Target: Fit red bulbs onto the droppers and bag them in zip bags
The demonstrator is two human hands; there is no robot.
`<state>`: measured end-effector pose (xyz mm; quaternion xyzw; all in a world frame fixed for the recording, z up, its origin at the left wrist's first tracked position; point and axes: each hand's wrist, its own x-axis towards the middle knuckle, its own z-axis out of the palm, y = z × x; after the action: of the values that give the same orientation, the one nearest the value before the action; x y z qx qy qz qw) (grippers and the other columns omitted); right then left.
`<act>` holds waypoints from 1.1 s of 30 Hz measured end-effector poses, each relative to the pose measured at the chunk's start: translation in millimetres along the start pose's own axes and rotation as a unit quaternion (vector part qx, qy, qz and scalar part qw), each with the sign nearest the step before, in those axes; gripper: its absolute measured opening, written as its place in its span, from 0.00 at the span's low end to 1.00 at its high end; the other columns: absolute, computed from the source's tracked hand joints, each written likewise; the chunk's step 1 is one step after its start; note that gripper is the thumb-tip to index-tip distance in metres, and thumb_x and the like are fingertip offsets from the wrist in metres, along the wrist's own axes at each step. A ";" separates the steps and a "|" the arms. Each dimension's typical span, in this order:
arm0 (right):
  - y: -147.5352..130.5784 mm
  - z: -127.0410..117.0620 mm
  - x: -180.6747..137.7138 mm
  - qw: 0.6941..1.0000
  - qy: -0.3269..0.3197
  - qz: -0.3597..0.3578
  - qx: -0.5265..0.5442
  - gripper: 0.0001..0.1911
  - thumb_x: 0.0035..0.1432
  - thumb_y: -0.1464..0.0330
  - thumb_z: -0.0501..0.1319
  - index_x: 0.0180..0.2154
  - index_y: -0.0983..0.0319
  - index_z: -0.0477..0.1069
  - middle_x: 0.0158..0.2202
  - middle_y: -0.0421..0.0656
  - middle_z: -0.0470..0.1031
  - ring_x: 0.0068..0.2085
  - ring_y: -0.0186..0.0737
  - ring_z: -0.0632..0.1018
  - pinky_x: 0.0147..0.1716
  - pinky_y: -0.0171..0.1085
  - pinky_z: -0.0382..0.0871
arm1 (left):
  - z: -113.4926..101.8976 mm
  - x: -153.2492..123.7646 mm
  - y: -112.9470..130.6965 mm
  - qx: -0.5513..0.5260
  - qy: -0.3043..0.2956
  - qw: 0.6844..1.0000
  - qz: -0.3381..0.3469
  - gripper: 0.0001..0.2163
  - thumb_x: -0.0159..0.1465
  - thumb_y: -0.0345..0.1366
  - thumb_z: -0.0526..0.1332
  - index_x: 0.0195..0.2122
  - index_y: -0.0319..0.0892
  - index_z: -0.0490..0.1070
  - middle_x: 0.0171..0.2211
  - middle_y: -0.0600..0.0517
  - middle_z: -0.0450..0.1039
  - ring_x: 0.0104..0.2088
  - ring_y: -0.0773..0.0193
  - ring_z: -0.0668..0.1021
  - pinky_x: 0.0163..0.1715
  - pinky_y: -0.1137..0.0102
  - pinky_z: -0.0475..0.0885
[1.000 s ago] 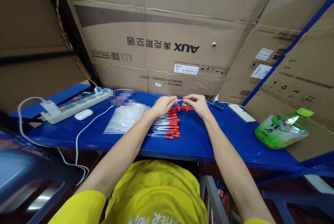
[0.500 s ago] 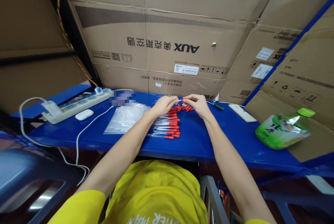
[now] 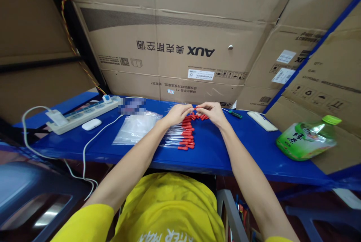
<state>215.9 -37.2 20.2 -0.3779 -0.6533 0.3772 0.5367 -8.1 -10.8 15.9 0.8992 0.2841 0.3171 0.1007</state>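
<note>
Head view: at centre frame, the left hand and right hand meet over a row of red-capped droppers on the blue table, fingers pinched together on one small red cap. Clear bags lie left; a green bottle rests far right.

Both hands at red-capped droppers
</note>
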 end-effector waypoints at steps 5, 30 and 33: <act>-2.4 -1.3 0.7 1.000 0.001 -0.009 -0.004 0.23 0.44 0.50 0.80 0.35 0.60 0.84 0.28 0.44 0.85 0.31 0.46 0.85 0.37 0.45 0.84 | 0.3 0.8 1.6 -0.009 0.009 1.000 -0.016 0.21 0.78 0.47 0.47 0.38 0.42 0.75 0.34 0.49 0.79 0.33 0.61 0.77 0.37 0.70 0.65; 15.7 32.6 -5.0 0.934 -0.122 -0.131 -0.311 0.03 0.60 0.65 0.74 0.38 0.54 0.86 0.41 0.43 0.78 0.46 0.45 0.77 0.52 0.45 0.69 | -3.8 -14.3 -62.4 0.078 -0.085 0.980 -0.163 0.08 0.67 0.41 0.65 0.42 0.47 0.83 0.41 0.50 0.86 0.41 0.58 0.83 0.38 0.70 0.70; 14.3 29.1 -5.0 0.934 -0.128 -0.133 -0.307 0.03 0.61 0.66 0.74 0.38 0.55 0.85 0.40 0.43 0.78 0.46 0.45 0.77 0.51 0.45 0.69 | -4.3 -13.4 -58.9 0.063 -0.091 0.983 -0.144 0.09 0.67 0.43 0.65 0.43 0.47 0.83 0.41 0.51 0.85 0.41 0.59 0.83 0.39 0.71 0.70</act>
<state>189.1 -38.1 1.1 -0.3821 -0.8449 0.1286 0.3516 -45.7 29.6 -8.9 0.8785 0.4196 0.1981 0.1137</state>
